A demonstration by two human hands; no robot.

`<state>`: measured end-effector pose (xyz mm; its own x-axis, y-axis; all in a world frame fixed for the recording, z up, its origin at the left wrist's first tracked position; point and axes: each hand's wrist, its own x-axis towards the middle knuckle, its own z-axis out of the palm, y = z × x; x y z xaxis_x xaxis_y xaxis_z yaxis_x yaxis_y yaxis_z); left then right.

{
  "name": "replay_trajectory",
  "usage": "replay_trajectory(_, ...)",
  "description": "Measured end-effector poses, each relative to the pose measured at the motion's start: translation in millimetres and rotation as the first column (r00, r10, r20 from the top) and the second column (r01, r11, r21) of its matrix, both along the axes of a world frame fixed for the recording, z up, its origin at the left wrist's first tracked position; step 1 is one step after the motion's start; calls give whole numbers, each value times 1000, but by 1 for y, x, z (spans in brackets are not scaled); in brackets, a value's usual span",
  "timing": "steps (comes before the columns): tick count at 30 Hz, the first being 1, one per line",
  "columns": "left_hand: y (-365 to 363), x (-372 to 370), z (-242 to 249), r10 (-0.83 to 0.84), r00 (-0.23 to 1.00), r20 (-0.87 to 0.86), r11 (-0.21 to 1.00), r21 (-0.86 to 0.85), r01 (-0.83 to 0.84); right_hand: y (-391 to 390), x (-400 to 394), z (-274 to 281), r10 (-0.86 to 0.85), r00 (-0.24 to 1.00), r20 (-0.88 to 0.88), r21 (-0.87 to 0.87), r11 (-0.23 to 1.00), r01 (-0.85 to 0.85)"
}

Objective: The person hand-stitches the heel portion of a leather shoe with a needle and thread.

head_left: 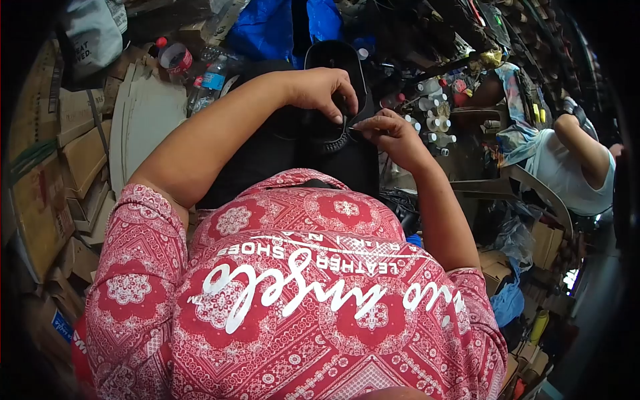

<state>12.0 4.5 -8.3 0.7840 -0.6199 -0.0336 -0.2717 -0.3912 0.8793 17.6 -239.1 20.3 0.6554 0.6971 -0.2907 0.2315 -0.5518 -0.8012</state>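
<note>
A black shoe (pixel 337 55) lies over my lap, its open inside facing up and a ridged edge at the end nearer me. My left hand (pixel 322 92) is closed on it, the fingers curled over the inside and the thumb pointing toward the ridged edge. Close beside it, on the shoe's right side, my right hand (pixel 390 133) pinches a thin pointed metal piece (pixel 354 129). The tip lies close to my left fingers. Its exact kind is too small to tell, and dark material hides where it meets the shoe.
Flattened cardboard boxes (pixel 80 147) and a curved pale panel (pixel 143 113) line the left side. Plastic bottles (pixel 213 81) stand ahead, near a blue bag (pixel 257 30). Several small bottles (pixel 437 123) cluster at right. Beyond a chair (pixel 543 193) sits another person (pixel 567 160).
</note>
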Motion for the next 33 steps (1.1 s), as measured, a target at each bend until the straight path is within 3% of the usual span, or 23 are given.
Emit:
replay_trajectory(7,0,0,-2,19,1000,17,999,38,-19,6,0,-20,-34,996,-79,138,989,44)
replay_trajectory(9,-1,0,-2,27,1000,12,998,49,-27,10,-5,-22,-22,992,121,106,994,9)
replay_trajectory(11,-2,-3,-1,32,999,7,997,64,-32,15,-12,-17,-31,979,202,86,996,14)
replay_trajectory(13,2,-11,-1,138,966,218,990,13,-144,16,-16,-10,-43,960,278,70,997,24)
replay_trajectory(15,22,-5,-2,310,830,463,946,-58,-320,13,-20,-6,-37,938,344,143,990,-14)
replay_trajectory(16,40,-7,8,349,834,427,918,23,-396,11,-23,-5,-46,939,341,147,989,-5)
replay_trajectory(17,61,-8,9,329,774,541,898,74,-433,10,-26,-5,-56,936,348,142,990,7)
replay_trajectory(20,68,-51,25,407,820,403,815,245,-525,8,-36,-5,-59,915,398,101,995,20)
replay_trajectory(23,46,-103,37,284,937,203,848,404,-344,6,-41,-10,-40,867,496,76,997,2)
replay_trajectory(24,47,-107,33,271,937,220,886,323,-332,6,-43,-12,-20,835,550,90,995,-35)
replay_trajectory(26,66,-96,21,333,876,348,876,229,-424,5,-41,-11,-16,851,526,99,994,-42)
replay_trajectory(28,87,-81,21,505,728,464,753,176,-634,4,-43,-10,-9,864,503,103,993,-50)
replay_trajectory(30,100,-73,15,497,580,646,550,282,-786,5,-47,-9,52,786,616,-30,999,-42)
replay_trajectory(31,98,-75,13,494,579,649,552,281,-785,5,-49,-10,49,785,618,-28,999,-40)
replay_trajectory(33,82,-86,10,446,691,569,724,224,-652,4,-54,-14,85,712,697,-76,996,-44)
